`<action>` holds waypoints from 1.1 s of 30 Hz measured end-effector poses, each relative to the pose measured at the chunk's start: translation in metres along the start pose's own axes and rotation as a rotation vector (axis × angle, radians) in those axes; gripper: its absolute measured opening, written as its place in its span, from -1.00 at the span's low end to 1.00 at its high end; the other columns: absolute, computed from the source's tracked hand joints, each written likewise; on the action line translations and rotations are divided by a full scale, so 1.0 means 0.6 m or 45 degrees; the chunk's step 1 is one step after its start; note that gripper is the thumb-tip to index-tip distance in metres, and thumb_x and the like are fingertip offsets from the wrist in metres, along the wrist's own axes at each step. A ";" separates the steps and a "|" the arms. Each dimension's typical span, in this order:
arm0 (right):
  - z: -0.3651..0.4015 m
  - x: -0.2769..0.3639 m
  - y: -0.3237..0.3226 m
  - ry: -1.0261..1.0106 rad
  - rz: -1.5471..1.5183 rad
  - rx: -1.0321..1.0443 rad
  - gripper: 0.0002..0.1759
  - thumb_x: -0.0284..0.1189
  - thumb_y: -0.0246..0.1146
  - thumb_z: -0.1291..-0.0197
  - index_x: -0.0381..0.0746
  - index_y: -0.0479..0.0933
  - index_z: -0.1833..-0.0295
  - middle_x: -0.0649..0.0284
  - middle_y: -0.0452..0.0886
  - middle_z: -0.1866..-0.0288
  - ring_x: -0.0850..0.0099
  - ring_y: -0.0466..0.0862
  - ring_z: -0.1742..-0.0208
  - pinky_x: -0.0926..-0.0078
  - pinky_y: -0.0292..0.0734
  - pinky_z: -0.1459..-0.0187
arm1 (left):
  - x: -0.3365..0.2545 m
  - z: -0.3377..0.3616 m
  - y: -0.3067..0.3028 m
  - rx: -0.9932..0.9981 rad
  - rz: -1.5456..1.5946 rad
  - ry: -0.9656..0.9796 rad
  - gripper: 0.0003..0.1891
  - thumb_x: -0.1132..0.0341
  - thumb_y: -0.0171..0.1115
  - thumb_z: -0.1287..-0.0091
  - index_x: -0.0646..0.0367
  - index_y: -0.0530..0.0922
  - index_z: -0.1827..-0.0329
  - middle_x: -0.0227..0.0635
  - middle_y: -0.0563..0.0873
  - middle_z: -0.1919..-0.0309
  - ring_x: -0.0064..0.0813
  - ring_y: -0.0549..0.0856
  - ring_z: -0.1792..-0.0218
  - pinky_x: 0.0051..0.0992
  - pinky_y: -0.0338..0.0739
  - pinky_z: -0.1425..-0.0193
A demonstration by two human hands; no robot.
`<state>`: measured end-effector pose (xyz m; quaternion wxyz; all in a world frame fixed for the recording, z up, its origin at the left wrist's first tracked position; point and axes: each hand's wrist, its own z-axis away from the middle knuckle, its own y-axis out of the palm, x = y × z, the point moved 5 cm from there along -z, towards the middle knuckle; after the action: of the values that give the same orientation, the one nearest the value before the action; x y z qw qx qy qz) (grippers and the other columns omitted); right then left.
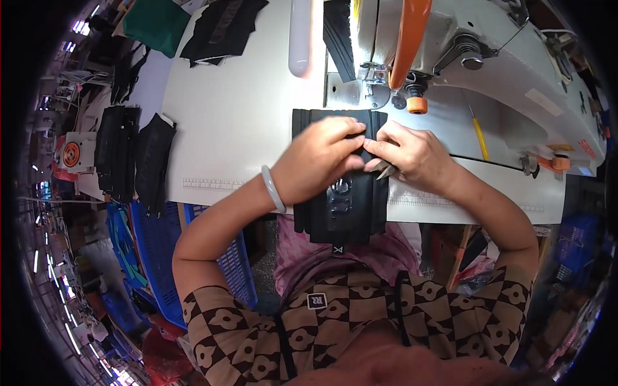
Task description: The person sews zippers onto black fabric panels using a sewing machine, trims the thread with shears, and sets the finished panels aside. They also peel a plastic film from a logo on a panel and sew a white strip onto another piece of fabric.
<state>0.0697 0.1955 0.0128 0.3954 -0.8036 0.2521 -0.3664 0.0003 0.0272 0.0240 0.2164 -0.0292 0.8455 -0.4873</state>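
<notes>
A black fabric panel [372, 206] with raised folds and a glossy printed patch lies at the table's front edge, its lower end hanging over my lap. My left hand [324, 153], a pale bangle on its wrist, pinches the panel near its upper part. Close against those fingertips, my right hand [418, 154] has thumb and forefinger closed at the same spot. Pointed metal blades, apparently thread snips [385, 172], stick out from under its curled fingers. Just beyond the panel is the sewing machine's presser foot [375, 74]. What lies between the fingertips is too small to make out.
The white sewing machine [515, 96] spans the right side. A yellow-handled screwdriver [479, 135] lies beneath its arm. Black fabric pieces [154, 161] hang over the table's left edge; more [225, 29] lie at the back. A blue basket [235, 270] stands below on the left.
</notes>
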 end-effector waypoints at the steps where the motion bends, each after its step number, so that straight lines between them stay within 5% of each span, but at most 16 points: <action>1: 0.000 -0.006 -0.002 0.002 -0.004 0.004 -0.63 -0.42 0.55 -0.06 -0.25 0.68 0.00 0.23 0.61 0.23 0.27 0.69 0.34 0.28 0.62 0.33 | -0.003 0.009 0.014 0.091 0.154 0.011 -0.52 0.29 0.54 -0.14 0.21 0.65 -0.14 -0.12 0.62 -0.21 -0.07 0.58 -0.27 -0.15 0.49 -0.34; 6: 0.001 -0.038 -0.022 0.080 0.004 0.004 -0.67 -0.53 0.44 -0.11 -0.24 0.68 -0.04 0.19 0.66 0.11 0.23 0.73 0.26 0.26 0.68 0.22 | -0.008 0.017 0.029 0.282 0.253 0.009 -0.35 0.26 0.52 -0.17 0.18 0.55 -0.36 -0.07 0.53 -0.38 -0.03 0.46 -0.48 -0.05 0.33 -0.56; 20: -0.008 -0.058 -0.020 0.143 0.394 0.213 -0.53 -0.58 0.26 -0.15 -0.16 0.67 -0.22 0.10 0.71 -0.20 0.12 0.78 -0.04 0.22 0.74 0.02 | 0.021 -0.014 0.035 0.288 0.151 0.007 -0.40 0.13 0.46 -0.28 0.22 0.55 -0.34 -0.01 0.48 -0.42 -0.02 0.42 -0.50 0.00 0.28 -0.58; 27: -0.012 -0.063 -0.018 0.184 0.435 0.212 -0.50 -0.61 0.26 -0.13 -0.12 0.67 -0.23 0.07 0.72 -0.20 0.07 0.77 -0.06 0.16 0.73 -0.01 | 0.031 -0.025 0.033 0.247 0.176 0.040 -0.33 0.24 0.54 -0.16 0.24 0.53 -0.35 -0.03 0.47 -0.45 0.09 0.42 -0.48 -0.03 0.30 -0.57; 33: -0.007 -0.062 -0.021 0.163 0.431 0.134 -0.52 -0.60 0.29 -0.11 -0.11 0.68 -0.20 0.14 0.75 -0.10 0.12 0.78 0.01 0.20 0.73 0.05 | 0.032 -0.021 0.034 0.220 0.196 0.021 -0.45 0.17 0.46 -0.28 0.22 0.58 -0.29 -0.06 0.56 -0.31 -0.03 0.47 -0.46 0.03 0.31 -0.55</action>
<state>0.0452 0.2266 0.0106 0.4760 -0.7030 0.3889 -0.3578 -0.0190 0.0430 0.0058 0.2480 0.0584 0.8017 -0.5406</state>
